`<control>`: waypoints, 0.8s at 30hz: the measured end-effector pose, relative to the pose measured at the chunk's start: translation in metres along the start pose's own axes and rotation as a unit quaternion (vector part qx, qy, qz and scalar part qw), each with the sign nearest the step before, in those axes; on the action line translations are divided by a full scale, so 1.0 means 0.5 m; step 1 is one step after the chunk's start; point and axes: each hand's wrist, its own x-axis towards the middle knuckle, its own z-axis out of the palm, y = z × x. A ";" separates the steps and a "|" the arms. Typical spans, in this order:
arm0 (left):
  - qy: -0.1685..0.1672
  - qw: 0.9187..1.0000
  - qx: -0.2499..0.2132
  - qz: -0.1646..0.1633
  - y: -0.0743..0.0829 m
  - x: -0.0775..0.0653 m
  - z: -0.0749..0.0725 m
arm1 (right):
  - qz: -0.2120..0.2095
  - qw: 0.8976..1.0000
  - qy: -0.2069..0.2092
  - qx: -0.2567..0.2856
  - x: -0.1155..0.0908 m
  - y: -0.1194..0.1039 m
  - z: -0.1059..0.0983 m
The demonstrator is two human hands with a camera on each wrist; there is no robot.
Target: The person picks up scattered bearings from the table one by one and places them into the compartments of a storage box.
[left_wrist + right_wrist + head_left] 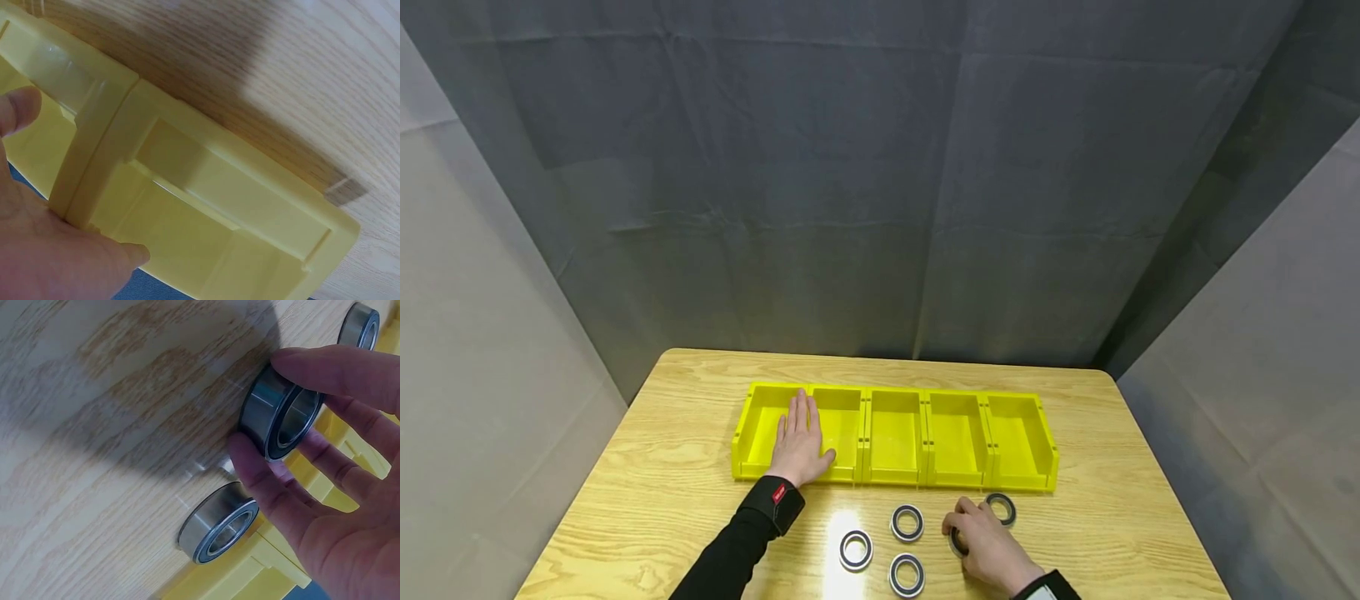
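So the right hand (988,546) has a bearing (259,406) pinched between thumb and fingers, right of the tabletop's (1120,517) middle. The bins (958,485) lie just past it toward the far edge, their row running long-ways along that edge. Left hand (801,450) is well apart, fingers straight over the row's left end, so the right's way nearer.

The near edge of the bench (662,467), with both near corners, was cut off below the head view. Toward that edge, the right hand (988,543) hid much of the bearing (267,407) it pinched. Toward the far left corner, the left hand (797,454) covered part of the yellow bins (891,475). The marking on its wristband's (791,511) red tag (778,494) was too small to read.
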 end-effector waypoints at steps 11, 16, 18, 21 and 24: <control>0.005 1.000 0.002 0.001 -0.001 -0.001 0.002 | 0.003 1.000 -0.004 0.000 -0.001 0.000 0.001; 0.002 1.000 0.002 0.001 0.001 -0.002 0.000 | 0.004 1.000 -0.005 0.003 0.000 -0.001 0.000; 0.001 1.000 0.002 -0.001 0.001 -0.002 0.000 | 0.003 1.000 -0.002 0.005 0.000 -0.001 0.002; 0.001 1.000 0.002 -0.001 0.003 -0.003 -0.001 | 0.001 1.000 0.001 0.004 0.000 -0.001 0.003; 0.003 1.000 0.003 -0.001 0.003 -0.003 -0.001 | 0.002 1.000 0.001 0.005 0.000 0.000 0.004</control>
